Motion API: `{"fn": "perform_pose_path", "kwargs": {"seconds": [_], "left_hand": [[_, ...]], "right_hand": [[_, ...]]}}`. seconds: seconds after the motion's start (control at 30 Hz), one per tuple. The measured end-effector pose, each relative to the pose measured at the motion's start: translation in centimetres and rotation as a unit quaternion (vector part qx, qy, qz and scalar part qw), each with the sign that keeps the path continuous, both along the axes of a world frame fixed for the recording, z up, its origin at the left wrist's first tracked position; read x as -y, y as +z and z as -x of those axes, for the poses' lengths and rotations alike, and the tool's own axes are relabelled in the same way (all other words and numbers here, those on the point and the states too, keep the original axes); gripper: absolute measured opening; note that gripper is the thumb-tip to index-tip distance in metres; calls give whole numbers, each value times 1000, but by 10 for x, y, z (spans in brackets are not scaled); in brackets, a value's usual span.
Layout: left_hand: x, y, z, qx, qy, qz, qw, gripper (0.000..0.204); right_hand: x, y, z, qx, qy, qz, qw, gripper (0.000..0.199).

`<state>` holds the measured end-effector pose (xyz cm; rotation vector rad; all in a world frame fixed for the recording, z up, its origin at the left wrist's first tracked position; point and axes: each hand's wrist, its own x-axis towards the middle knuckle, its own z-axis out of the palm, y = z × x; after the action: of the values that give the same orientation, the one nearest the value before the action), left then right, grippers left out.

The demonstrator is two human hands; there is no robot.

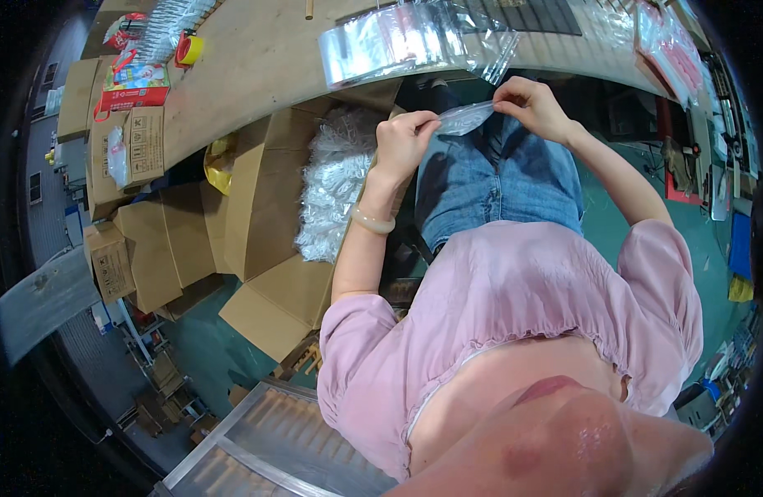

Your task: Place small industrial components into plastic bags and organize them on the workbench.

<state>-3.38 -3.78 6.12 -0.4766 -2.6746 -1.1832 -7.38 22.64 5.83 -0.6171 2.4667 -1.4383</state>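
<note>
Upper centre of the frame: we see both hands raised over the lap, sharing one small clear plastic bag [466, 118]. Left hand [405, 139] pinches the bag's lower-left end between thumb and forefinger, other fingers curled in. Right hand [531, 106] pinches the upper-right end the same way, fingertips pressed together on the film. Holding it by both ends looks like a way of keeping the thin film taut and flat; that is our reading, not something plainly shown.

The bag's long axis runs from centre-left up toward the right, tilted slightly, its higher end at the right hand. We cannot tell which end is the mouth, or whether anything is inside.

Just left of the left hand, an open cardboard box [261, 199] holds a heap of clear bags [332, 190], close by, probably for easy reach. Above the hands, a stack of larger clear bags [415, 41] lies at the edge of the wooden table [257, 58]. A roll of yellow tape [189, 50] sits at upper left.
</note>
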Motion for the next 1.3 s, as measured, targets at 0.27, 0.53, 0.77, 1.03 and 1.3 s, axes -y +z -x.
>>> {"fn": "perform_pose_path", "kwargs": {"seconds": [0.27,0.53,0.77,1.03,1.3], "left_hand": [[11,-29,-13,-90,2,-10,996,8],[-24,-68,-48,260,24,-318,911,10],[-33,-61,-42,230,32,-286,930,9],[1,-37,-46,233,86,-257,934,10],[96,41,-54,76,274,-79,955,13]], "right_hand": [[9,-20,-14,13,1,30,999,10],[13,-33,-17,-116,154,-96,977,10],[51,-38,-20,-96,148,-48,983,9],[38,-29,-18,-118,158,-23,980,7],[-10,-33,-15,-85,34,-2,996,7]]}}
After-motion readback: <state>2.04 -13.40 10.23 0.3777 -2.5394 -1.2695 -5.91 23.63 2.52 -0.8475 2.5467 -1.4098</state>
